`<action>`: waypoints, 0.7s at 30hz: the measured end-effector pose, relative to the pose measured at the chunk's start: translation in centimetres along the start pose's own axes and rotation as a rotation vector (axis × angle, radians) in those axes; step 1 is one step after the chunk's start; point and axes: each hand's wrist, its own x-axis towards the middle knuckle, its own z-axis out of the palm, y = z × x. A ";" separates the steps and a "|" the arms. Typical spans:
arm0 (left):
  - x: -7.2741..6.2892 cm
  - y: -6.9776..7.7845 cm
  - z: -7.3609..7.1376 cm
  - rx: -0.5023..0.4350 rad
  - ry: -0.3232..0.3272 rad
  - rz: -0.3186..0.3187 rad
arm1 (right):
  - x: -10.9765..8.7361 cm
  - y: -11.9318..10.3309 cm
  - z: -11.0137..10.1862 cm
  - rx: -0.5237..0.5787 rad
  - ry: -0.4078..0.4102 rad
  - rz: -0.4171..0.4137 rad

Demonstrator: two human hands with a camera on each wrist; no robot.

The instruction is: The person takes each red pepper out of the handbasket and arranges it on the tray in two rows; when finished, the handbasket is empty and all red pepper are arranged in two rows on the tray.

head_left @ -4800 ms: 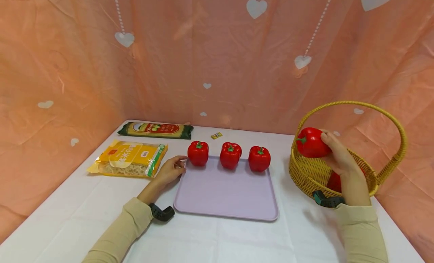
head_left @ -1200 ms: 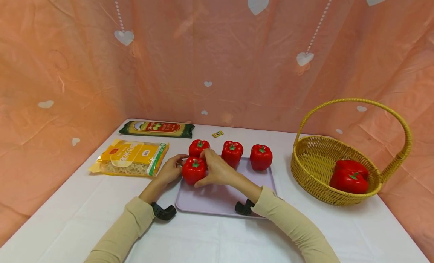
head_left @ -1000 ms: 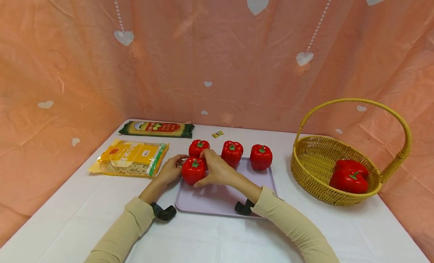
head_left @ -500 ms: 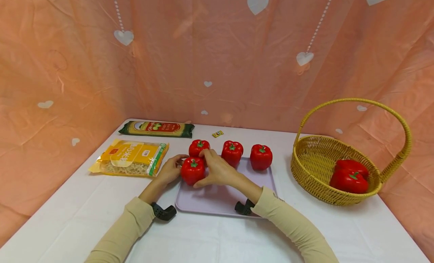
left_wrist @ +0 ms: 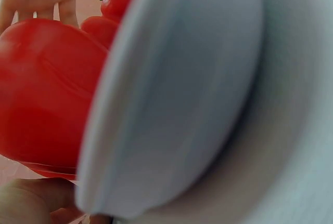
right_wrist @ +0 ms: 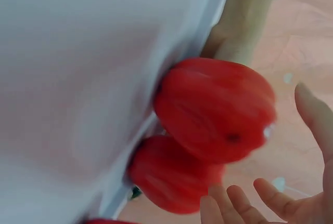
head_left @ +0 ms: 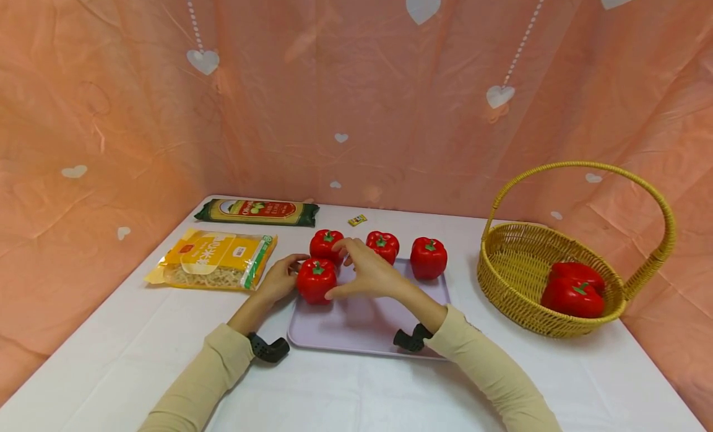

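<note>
On the left part of the lilac tray stands a red bell pepper with a green stem. My right hand is just right of this pepper, thumb and fingers spread, a gap showing between palm and pepper in the right wrist view. My left hand grips the tray's left edge near the far corner, its curled fingers at the rim in the left wrist view. Along the tray's far side stand three more peppers: a left one, a middle one and a right one.
A wicker basket with a tall handle stands at the right, red peppers inside. At the left lie a yellow pasta bag and a green-and-gold packet. A small yellow sachet lies behind the tray.
My right hand brought a pepper from the basket to the tray's left part, then let go and drew back slightly right. My left hand stayed at the tray's edge.
</note>
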 end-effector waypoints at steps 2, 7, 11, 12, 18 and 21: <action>0.0 0.0 0.0 0.002 0.002 0.005 | -0.5 0.1 -0.7 0.030 0.011 -0.007; 0.0 0.1 0.0 0.014 0.007 0.012 | -2.4 0.5 -3.0 0.086 0.048 0.002; 0.0 0.1 0.0 0.016 0.008 0.013 | -4.3 1.4 -5.1 0.054 0.107 -0.042; 0.0 0.1 0.0 0.015 0.006 0.013 | -4.8 1.7 -5.7 0.041 0.124 -0.059; 0.0 0.1 0.0 0.013 0.008 0.020 | -7.8 3.1 -9.3 -0.015 0.212 -0.037; 0.0 0.1 0.0 0.020 0.011 0.016 | -9.5 3.5 -11.3 -0.027 0.246 0.029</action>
